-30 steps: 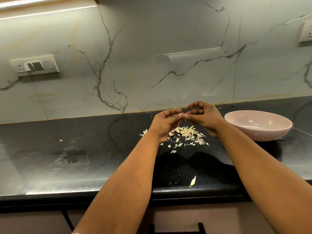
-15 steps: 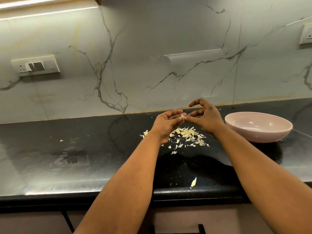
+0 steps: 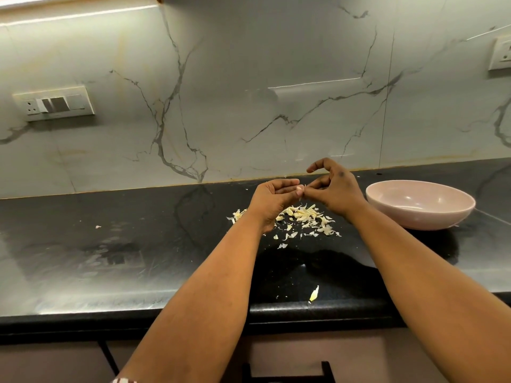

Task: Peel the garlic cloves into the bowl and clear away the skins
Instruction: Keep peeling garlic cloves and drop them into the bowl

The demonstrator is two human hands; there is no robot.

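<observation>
Left hand (image 3: pixel 272 199) holds a garlic clove (image 3: pixel 299 187) in its curled fingertips, raised above the black worktop (image 3: pixel 154 244), while the right hand (image 3: pixel 333 193) meets it from the other side, thumb and a finger pinching at the clove's tip where a thin strip of skin hangs down. The right forefinger arches up clear of the work. Both hands hover over the heap of peeled skins (image 3: pixel 302 217), with the pink bowl (image 3: pixel 420 205) just to the right of the right hand.

The likeliest slip, as I judge it, is the clove itself: it is small, probably slick once bared, and held only at the fingertips, so a sharp tug on the skin could pop it loose into the pile of skins or off the worktop's front edge. A stubborn skin could also tear short and leave a patch stuck on.

Skins are light. Stray flakes (image 3: pixel 314 293) already lie near the front edge, and one small bit (image 3: pixel 98 226) sits well off to the left, so a careless sweep of a forearm could scatter more onto the floor or into the bowl, whose inside I cannot fully see.
</observation>
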